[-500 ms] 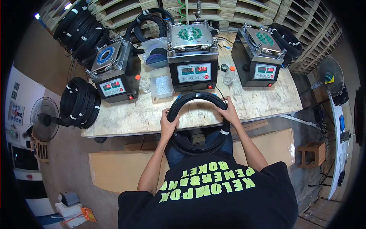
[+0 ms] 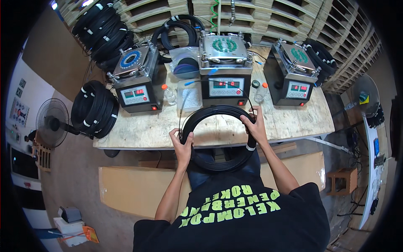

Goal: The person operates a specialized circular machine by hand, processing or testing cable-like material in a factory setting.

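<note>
Left hand point(image 2: 182, 148) and right hand point(image 2: 256, 126) are both gripping the coil point(image 2: 216, 110), mid-frame by the bench's point(image 2: 138, 131) front edge. Looks wound and taped already, but one blue tip point(image 2: 190, 83) sticks out loose; can't tell what's left.

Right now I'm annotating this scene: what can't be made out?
In the head view:
- Left hand: some fingers, hidden behind the held cable coil.
- Black coils behind the rightmost machine: partly hidden by that machine.
- Black shirt: cut off by the lower edge.
- Left orange-capped bottle: any contents, too small to tell.
</note>
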Action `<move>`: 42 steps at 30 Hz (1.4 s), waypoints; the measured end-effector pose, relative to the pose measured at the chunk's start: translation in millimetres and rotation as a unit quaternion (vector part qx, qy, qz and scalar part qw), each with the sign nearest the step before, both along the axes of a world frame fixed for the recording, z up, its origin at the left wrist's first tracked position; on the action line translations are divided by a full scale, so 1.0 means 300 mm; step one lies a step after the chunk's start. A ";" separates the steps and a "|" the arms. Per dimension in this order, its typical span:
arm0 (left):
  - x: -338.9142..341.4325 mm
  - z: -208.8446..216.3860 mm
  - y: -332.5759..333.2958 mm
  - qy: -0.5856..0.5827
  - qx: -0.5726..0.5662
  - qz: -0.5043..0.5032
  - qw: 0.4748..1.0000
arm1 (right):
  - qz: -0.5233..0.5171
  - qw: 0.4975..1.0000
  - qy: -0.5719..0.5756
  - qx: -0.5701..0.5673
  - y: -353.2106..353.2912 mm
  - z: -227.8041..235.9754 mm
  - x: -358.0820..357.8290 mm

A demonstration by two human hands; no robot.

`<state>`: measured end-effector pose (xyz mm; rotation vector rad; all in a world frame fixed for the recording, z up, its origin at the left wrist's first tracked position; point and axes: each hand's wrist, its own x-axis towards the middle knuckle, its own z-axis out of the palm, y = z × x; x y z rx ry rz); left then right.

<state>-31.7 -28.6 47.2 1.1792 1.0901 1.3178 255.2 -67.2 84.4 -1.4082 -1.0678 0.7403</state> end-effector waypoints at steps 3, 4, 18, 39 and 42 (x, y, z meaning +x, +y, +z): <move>-0.055 0.090 0.044 -0.020 0.042 0.046 0.998 | 0.003 0.995 -0.065 0.076 0.087 0.083 -0.049; -0.075 0.123 0.069 -0.041 0.055 0.053 0.996 | 0.005 0.990 -0.102 0.102 0.123 0.112 -0.068; -0.432 0.602 0.557 0.005 0.244 0.168 0.955 | 0.106 0.976 0.050 0.181 0.656 0.586 -0.437; -0.939 0.507 1.239 0.228 0.187 0.114 0.949 | 0.064 0.993 -0.049 0.091 1.142 0.477 -0.853; -0.901 0.443 1.242 0.193 0.142 0.024 0.971 | 0.019 0.996 -0.083 0.019 1.110 0.447 -0.835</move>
